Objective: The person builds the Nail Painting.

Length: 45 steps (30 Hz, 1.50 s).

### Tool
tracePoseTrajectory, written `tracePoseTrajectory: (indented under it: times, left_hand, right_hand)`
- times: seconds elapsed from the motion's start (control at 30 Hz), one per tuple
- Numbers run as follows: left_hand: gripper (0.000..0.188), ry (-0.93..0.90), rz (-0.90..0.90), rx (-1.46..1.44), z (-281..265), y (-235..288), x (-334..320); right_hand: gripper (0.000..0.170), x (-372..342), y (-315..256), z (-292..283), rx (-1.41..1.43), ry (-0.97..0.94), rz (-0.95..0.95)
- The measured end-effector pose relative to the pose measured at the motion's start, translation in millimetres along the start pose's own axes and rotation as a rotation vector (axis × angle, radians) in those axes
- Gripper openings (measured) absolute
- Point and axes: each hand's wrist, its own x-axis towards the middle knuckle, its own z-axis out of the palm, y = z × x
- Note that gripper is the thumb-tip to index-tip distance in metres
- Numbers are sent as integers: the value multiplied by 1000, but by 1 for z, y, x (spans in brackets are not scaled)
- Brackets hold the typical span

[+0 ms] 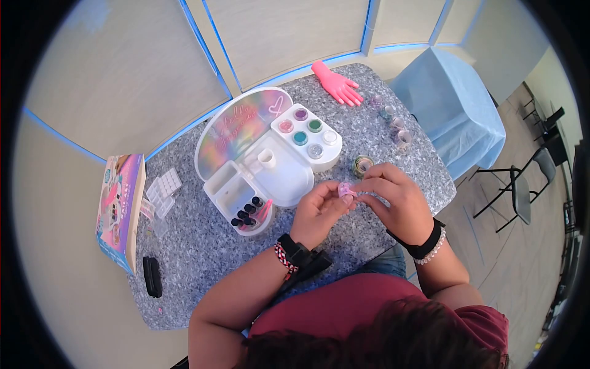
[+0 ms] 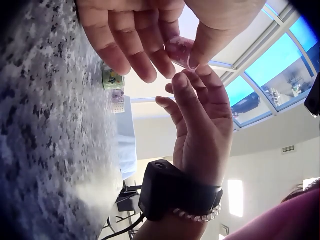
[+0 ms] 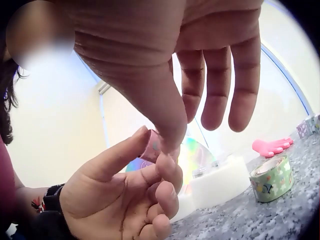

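Observation:
Between thumb and fingers, my left hand (image 1: 319, 212) grips a small pink patterned tape roll (image 1: 346, 189). My right hand (image 1: 398, 195) meets it from the other side, thumb and forefinger pinching at the roll's edge, while its other fingers hang loose in the right wrist view. Part of the pink roll (image 3: 152, 145) shows there between both thumbs; the rest is hidden by fingers. From the left wrist, the roll (image 2: 181, 51) looks pale pink and glossy. Just beyond the hands, a green patterned tape roll (image 1: 363, 165) stands on the speckled table (image 1: 344, 234).
A white nail-art station (image 1: 284, 178) holds glitter pots (image 1: 300, 138) and dark-capped bottles (image 1: 247, 212). Behind lies a pink model hand (image 1: 337, 84), with more tape rolls (image 1: 399, 131) at right. A box (image 1: 120, 209), clear plastic trays (image 1: 163, 190) and a black case (image 1: 152, 277) occupy the left.

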Motion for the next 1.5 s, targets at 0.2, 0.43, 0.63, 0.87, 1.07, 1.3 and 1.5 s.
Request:
tracePoseTrajectory:
  times: [0.2, 0.43, 0.63, 0.87, 1.07, 1.3, 1.5]
  left_hand:
    - [26, -13, 4, -17, -1, -1, 1]
    - [34, 43, -7, -100, -1, 6, 3]
    - [34, 74, -4, -91, 1, 12, 1]
    - [33, 178, -31, -140, 1, 14, 2]
    - [30, 105, 0, -304, -1, 8, -1]
    - [26, 50, -30, -206, -5, -1, -3]
    - [27, 49, -25, -235, 1, 15, -4]
  right_hand:
    - [20, 3, -1, 2, -37, 37, -63]
    - [16, 6, -3, -6, -17, 111, -44]
    - [22, 9, 3, -22, -43, 226, 13]
    - [29, 7, 4, -43, -62, 73, -107]
    - [21, -8, -4, 18, 46, -157, -281]
    - [30, -14, -2, 31, -163, -55, -284]
    - [28, -10, 3, 25, -3, -117, -302]
